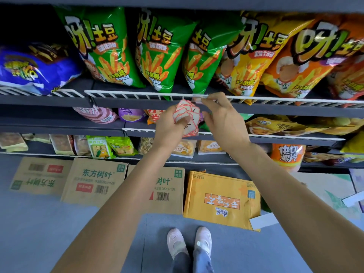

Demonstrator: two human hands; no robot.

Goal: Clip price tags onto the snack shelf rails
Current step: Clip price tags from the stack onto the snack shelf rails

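Observation:
My left hand (170, 125) grips a fanned stack of white price tags with red borders (187, 117), held just below the upper shelf. My right hand (222, 119) reaches up to the white wire rail (137, 94) of that shelf, its fingertips pinching a single small tag (198, 99) against the wire. Green snack bags (157, 56) stand right behind the rail at that spot.
Yellow and orange snack bags (275, 56) fill the shelf's right side, a blue bag (33, 69) lies at the left. Lower shelves hold more snacks behind a second white rail (275, 137). Cardboard boxes (94, 182) stand on the grey floor under the shelves, in front of my feet.

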